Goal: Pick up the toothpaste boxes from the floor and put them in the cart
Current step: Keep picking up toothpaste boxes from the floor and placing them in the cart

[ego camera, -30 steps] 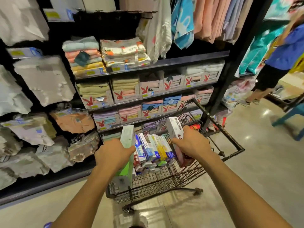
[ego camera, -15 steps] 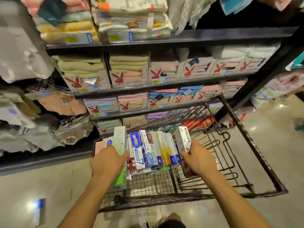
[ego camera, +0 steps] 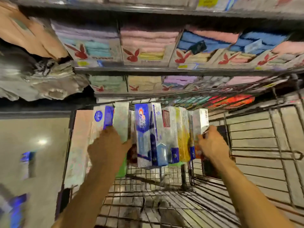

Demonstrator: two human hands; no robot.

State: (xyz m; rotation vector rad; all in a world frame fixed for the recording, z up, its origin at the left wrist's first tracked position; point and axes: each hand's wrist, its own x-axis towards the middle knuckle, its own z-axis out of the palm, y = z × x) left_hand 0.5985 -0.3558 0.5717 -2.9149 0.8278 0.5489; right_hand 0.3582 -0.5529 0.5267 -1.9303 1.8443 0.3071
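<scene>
Row of toothpaste boxes (ego camera: 151,135) held upright inside wire cart (ego camera: 256,162). Left hand (ego camera: 107,148) pressed against row's left end, right hand (ego camera: 212,143) against its right end; fingers curled, clamping row. More boxes (ego camera: 28,162) on floor left of cart, blurred.

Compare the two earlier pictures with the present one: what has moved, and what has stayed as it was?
The view has tipped down and closer. The left hand and right hand have carried the row of toothpaste boxes lower into the cart. Unchanged: both hands still clamp the row from either end, nothing is let go, and the towel shelves stand behind.
</scene>
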